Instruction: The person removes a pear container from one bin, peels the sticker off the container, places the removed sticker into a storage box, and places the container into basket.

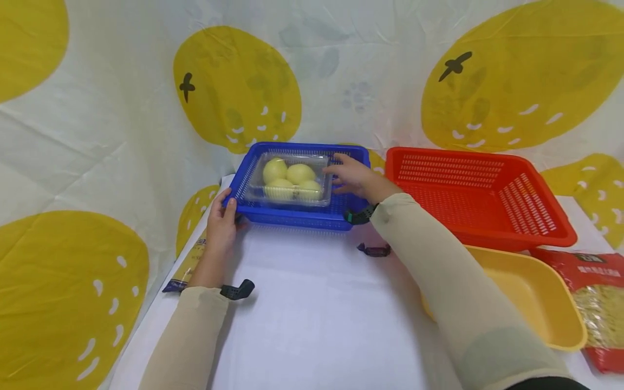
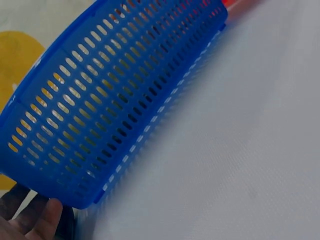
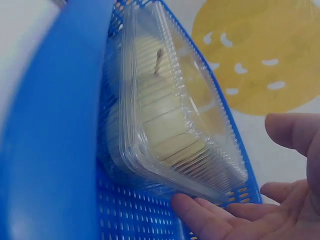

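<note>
A blue plastic basket (image 1: 302, 221) with slotted walls stands at the back of the table. Inside it lies a clear plastic box (image 1: 319, 164) of several pale yellow-green fruits (image 1: 300, 173); a brown stem shows on one in the right wrist view. My left hand (image 1: 221, 225) holds the basket's near left corner, its fingers low against the outer wall in the left wrist view. Over the basket's right part reaches my right hand (image 1: 358, 176), fingers spread beside the right end of the box. One fingertip (image 3: 185, 205) is right at the box's lower edge.
A red basket (image 1: 487, 238) stands right of the blue one. Nearer are a yellow tub (image 1: 526, 287) and a red food bag (image 1: 597, 303). A small dark wrapped candy (image 1: 374, 251) lies before the blue basket, and a yellowish packet (image 1: 187, 268) lies by my left wrist.
</note>
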Motion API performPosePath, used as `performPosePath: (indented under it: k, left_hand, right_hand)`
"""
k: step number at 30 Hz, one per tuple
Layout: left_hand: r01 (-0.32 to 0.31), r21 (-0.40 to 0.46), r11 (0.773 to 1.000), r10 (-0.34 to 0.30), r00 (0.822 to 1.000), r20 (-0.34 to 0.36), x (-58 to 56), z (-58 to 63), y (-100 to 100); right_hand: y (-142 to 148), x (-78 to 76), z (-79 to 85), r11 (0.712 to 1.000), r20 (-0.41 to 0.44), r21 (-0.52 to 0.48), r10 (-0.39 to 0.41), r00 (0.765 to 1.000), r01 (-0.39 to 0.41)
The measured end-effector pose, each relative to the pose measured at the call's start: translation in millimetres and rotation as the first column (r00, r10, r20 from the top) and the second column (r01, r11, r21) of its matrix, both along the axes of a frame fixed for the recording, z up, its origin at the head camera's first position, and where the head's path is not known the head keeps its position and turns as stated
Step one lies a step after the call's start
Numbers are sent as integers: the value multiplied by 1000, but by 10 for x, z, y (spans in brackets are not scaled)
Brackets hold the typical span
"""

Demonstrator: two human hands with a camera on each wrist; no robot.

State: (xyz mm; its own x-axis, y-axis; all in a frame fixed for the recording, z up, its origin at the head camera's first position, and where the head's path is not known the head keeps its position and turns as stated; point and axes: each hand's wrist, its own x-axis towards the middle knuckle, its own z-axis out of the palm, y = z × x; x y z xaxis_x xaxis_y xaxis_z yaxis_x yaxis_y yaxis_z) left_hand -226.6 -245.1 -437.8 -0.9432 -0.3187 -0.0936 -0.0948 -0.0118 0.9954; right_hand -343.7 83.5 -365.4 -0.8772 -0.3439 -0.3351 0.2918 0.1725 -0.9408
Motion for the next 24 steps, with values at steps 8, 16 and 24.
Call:
performPosePath:
  k: [8,16,24]
  left_hand:
    - [-52,-305,951,48,999,-21,4,159,51]
    - [-75,-578,813,21,995,-100,0,281,187]
    - [-84,-735,672,-90,977,-194,21,406,350]
  right_hand:
    - [134,180,149,993,-45,-18,-117,992,117]
    - [218,360,235,995,-98,39,-93,991,97]
    - [236,560,244,988,-207,150,-4,978,35]
